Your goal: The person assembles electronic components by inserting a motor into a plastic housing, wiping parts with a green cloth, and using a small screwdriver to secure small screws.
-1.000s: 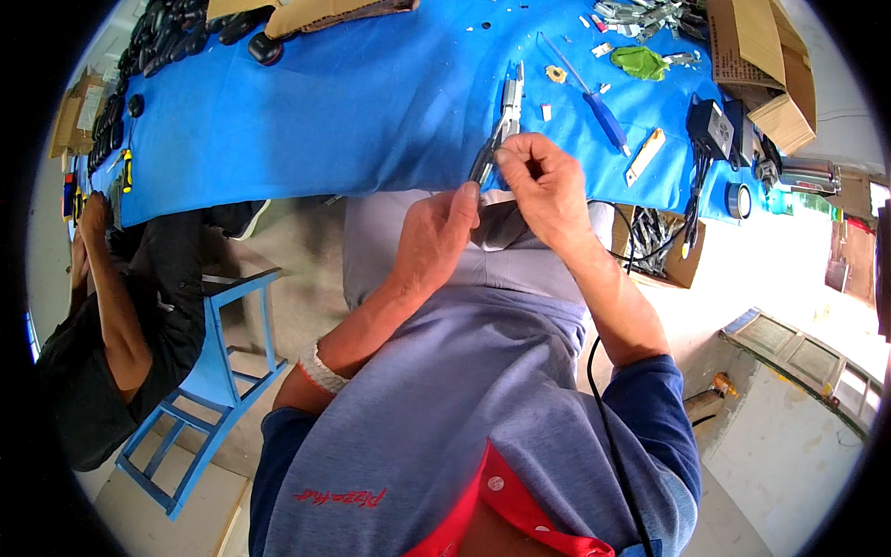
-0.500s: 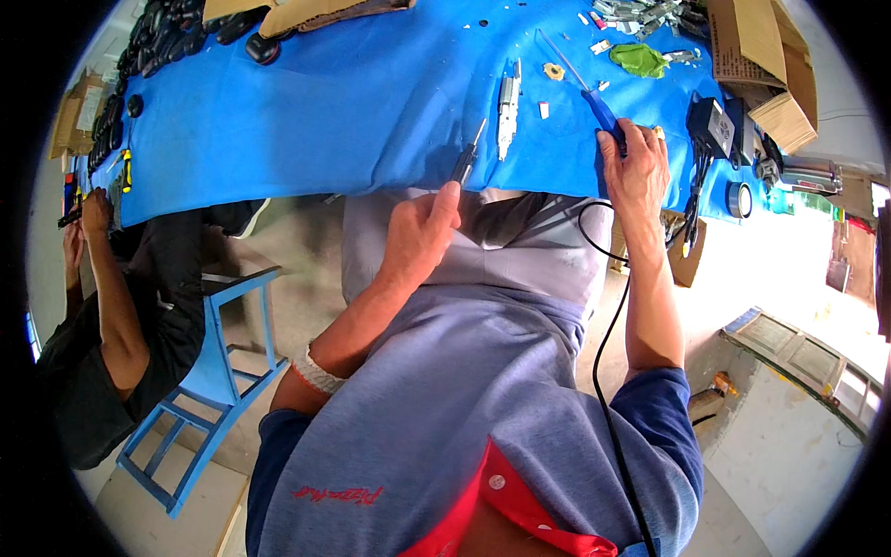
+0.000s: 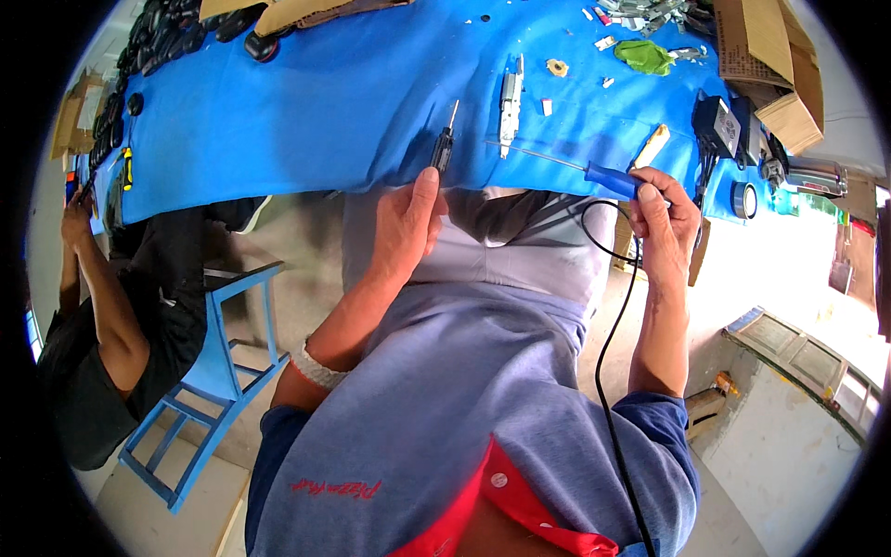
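Note:
My left hand (image 3: pixel 408 218) is closed around a small screwdriver with a black handle (image 3: pixel 444 150), its thin tip pointing up and away over the blue cloth. In my right hand (image 3: pixel 665 223) is a screwdriver with a blue handle (image 3: pixel 613 179). Its long shaft lies nearly level and points left, the end near the lower part of a narrow grey-white metal piece (image 3: pixel 510 107). That piece rests lengthwise on the cloth between the two tools, and neither hand touches it. Just beyond my right hand lies a flat tan and whitish strip (image 3: pixel 652 146), whose kind I cannot make out.
Several grey metal parts (image 3: pixel 654 14) and a green crumpled piece (image 3: pixel 643 58) lie on the blue cloth (image 3: pixel 278 111), near a cardboard box (image 3: pixel 770 56). Black adapters (image 3: pixel 719 125) stand at right. Black casings (image 3: pixel 158 42) pile at far left. A co-worker (image 3: pixel 111 325) sits left; a black cable (image 3: pixel 608 362) hangs by my right arm.
My right hand has drawn back toward me and swung the blue screwdriver from pointing away to pointing left, uncovering the tan strip. My left hand has shifted slightly left with its screwdriver.

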Demonstrator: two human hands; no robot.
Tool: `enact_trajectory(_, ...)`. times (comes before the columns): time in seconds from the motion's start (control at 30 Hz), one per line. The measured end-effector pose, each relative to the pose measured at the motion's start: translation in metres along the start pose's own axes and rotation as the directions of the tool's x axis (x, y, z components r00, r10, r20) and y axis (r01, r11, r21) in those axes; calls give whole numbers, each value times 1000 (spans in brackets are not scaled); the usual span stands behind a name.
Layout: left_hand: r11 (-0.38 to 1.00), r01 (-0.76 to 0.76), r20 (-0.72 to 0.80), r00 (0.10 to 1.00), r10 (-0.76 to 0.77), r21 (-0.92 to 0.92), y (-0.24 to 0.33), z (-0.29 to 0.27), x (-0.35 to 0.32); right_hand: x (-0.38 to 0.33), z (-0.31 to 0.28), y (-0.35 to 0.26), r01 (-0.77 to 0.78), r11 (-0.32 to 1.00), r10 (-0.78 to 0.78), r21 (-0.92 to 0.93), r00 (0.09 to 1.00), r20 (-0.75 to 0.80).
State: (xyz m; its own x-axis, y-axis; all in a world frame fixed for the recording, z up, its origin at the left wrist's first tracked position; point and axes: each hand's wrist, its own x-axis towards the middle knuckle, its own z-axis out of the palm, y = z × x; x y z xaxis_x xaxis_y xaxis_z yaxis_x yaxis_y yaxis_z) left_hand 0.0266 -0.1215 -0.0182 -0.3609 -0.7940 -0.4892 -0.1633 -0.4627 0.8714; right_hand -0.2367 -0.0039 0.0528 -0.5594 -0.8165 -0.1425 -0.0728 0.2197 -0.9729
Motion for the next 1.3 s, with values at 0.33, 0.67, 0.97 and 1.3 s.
enact_trajectory(0.33,999,26,-12,1000,-27,-40,0,1,-1,-1,22,7,57,997,-56,-47,998,20)
enact_trajectory(0.67,999,22,27,999,-20,-50,0,-3,0,-1,30,10,37,999,-36,-22,999,35)
enact_trajectory(0.97,998,22,21,1000,-21,-60,0,-2,0,1,29,13,13,1000,-14,19,999,41)
enact_trajectory(1.3,997,37,47,998,-34,-67,0,-2,0,0,27,16,118,992,-115,-54,992,59)
